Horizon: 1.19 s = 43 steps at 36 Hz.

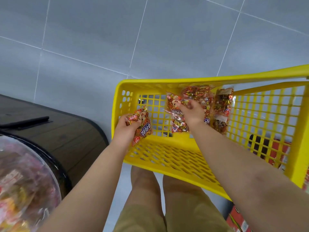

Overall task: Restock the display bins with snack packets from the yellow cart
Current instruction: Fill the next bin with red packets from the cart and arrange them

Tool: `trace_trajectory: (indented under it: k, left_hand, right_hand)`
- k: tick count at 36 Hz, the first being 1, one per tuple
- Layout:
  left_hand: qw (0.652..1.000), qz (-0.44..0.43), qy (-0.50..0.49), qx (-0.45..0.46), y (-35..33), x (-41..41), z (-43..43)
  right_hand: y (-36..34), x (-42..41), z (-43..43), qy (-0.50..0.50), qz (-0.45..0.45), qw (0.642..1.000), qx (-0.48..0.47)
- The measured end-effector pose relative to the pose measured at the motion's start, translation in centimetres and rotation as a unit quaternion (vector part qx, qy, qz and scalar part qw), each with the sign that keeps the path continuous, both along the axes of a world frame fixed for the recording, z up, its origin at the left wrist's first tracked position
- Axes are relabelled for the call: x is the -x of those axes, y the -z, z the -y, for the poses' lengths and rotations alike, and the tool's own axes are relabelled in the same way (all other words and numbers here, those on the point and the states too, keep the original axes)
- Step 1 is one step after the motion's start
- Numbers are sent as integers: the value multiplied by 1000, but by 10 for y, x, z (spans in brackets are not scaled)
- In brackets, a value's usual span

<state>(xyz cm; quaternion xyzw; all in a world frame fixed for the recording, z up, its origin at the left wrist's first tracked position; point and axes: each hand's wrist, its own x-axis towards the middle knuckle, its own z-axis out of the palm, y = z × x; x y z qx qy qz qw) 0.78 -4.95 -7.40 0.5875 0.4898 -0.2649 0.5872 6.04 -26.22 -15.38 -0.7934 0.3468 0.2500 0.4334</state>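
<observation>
Floor (167, 30): large grey rectangular tiles, matt finish, joined by thin pale grout lines. It extends behind and to the right of the wood-grain cabinet (66, 131).

Cabinet: dark brown wood-grain top, rounded outer corner, black edge trim following the curve. It stands directly on the floor.

A flat black object (25, 122) lies on the cabinet top, near its rear-left edge; its type cannot be determined.

A red carton (236, 216) sits on the floor well to the right of the cabinet, partly hidden.

Lighting: even and diffuse, with a faint sheen on the tiles beyond the cabinet.
</observation>
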Motion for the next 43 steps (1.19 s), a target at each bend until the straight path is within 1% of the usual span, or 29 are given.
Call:
trace_trajectory:
  k: [3,5,9,11,12,15,17,19,23,25,26,27,29,31,32,34,38,41,43]
  left_hand:
    - [999,-4,-26,22,-1,-2,-1]
    - [999,-5,-36,29,-1,-4,-1]
    - [998,-10,-36,54,-3,-7,2]
    - [997,-12,-16,77,-7,-6,6]
    - [995,-13,-2,96,-10,-6,9]
    - [989,-19,38,144,-20,-3,19]
    - [988,1,79,135,-23,0,23]
    - [986,1,94,135,-23,2,25]
    - [988,-12,68,138,-22,4,25]
    - [991,-20,41,126,-21,4,26]
    - [992,-27,26,121,-20,4,26]
    - [992,-33,13,120,-19,4,27]
    - [991,-45,-10,127,-17,4,28]
    - [989,-50,-29,135,-16,3,28]
    - [989,-51,-35,137,-14,3,29]
    - [988,-56,-40,141,-12,4,30]
    - [988,-49,-43,143,-6,8,29]
    - [989,-46,-53,133,-4,10,28]
    - [990,-53,-55,117,-2,11,26]
  right_hand:
    - [-27,9,6,22,21,998,-62]
    - [-46,19,12,28,15,994,-109]
    - [-68,43,14,42,-42,963,-261]
    - [-72,54,9,36,-88,947,-306]
    - [-72,59,6,32,-104,944,-310]
    - [-70,69,-3,43,-113,949,-290]
    - [-71,70,-12,50,-109,952,-281]
    - [-75,70,-22,27,-100,956,-273]
    - [-77,66,-31,-31,-78,966,-246]
    - [-73,61,-28,-14,-69,970,-233]
    - [-68,58,-24,9,-57,977,-207]
    - [-60,53,-17,30,-42,985,-162]
    - [-39,44,2,43,-16,998,-42]
    - [-17,35,24,21,-43,997,67]
    - [-7,30,34,6,-69,992,103]
    - [11,21,47,-24,-125,982,138]
    - [30,13,58,-63,-206,969,120]
    - [33,16,61,-92,-233,961,120]
    - [33,20,59,-84,-251,960,92]
